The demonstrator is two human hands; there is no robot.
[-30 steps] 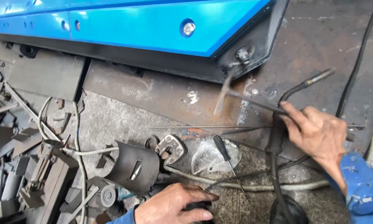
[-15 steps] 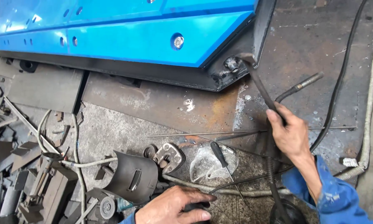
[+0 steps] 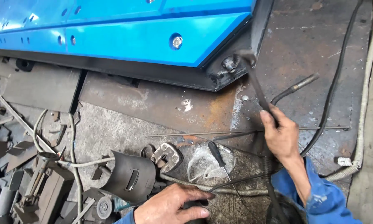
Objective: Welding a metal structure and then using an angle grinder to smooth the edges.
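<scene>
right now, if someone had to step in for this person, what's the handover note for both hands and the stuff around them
Right hand: fist closed on the handle of a dark chipping hammer, whose head sits at the bolt on the black corner of the blue panel.
Left hand: resting on a dark handle at the bottom edge; what it is stays hidden.
Nearby on the rusty steel plate: a welding mask, a screwdriver on a plastic bag, a thin rod.
Done or left: cannot tell from this view.

You see even, soft daylight with faint shadows. Glare sheens the blue panel [image 3: 124,37] at upper left. The hammer [image 3: 253,79] blurs slightly; edges bend a little.
</scene>
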